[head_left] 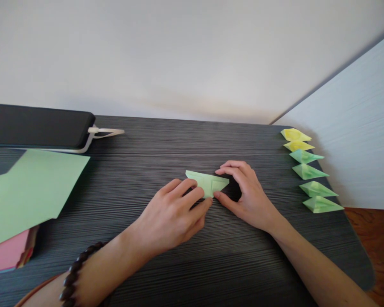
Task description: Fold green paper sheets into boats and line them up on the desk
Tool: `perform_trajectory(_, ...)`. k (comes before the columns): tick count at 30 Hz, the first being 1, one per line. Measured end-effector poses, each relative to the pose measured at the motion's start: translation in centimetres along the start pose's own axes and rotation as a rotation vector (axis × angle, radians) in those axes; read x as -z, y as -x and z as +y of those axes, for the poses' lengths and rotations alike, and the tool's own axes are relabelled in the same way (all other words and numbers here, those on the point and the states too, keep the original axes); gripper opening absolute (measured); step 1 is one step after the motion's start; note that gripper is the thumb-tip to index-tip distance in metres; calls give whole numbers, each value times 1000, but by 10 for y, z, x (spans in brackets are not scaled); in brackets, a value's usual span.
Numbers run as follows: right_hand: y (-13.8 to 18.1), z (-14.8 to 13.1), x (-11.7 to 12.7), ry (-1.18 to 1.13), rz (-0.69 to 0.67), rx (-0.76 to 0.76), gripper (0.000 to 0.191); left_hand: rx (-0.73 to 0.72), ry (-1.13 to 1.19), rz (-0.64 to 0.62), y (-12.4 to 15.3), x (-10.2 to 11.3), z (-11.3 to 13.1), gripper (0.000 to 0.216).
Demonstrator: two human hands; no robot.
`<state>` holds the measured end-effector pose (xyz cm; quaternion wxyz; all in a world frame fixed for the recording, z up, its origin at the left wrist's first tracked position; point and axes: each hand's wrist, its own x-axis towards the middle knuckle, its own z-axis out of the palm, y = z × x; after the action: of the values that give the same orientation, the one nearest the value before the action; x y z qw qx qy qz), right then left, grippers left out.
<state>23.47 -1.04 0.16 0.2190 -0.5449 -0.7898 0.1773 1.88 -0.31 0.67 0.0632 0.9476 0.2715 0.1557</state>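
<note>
A small folded piece of light green paper (pixel 208 181) lies on the dark desk in front of me, with a straight upper edge and slanted ends. My left hand (pixel 176 209) is curled over its left part, fingertips pressed on the paper, and hides that end's lower side. From the other side, my right hand (pixel 245 194) spans the paper, thumb at the lower edge and fingertips at the upper edge. A dark beaded bracelet (pixel 72 275) circles my left wrist.
Several folded paper pieces (pixel 318 170), yellow and green, line the right side of the desk (pixel 147 149). Green sheets (pixel 41 187) rest on a stack of coloured paper (pixel 11 251) at left. Behind them are a black phone (pixel 35 125) and white cable (pixel 107 132). A wall stands behind.
</note>
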Motion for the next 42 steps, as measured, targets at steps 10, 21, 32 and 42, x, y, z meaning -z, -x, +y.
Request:
perform_trajectory(10, 0, 6, 5, -123, -45, -2, 32, 2, 47, 2, 1, -1, 0, 21)
perform_trajectory(21, 2, 1, -3, 68, -19, 42, 31, 358, 79, 158, -1, -11, -13, 36)
perform_trajectory(32, 1, 1, -6, 93, 95, 103, 25, 352, 160, 157, -1, -11, -15, 31)
perform_trajectory(42, 4, 0, -9, 128, 155, 97, 21, 329, 194, 192, -2, -10, -13, 29)
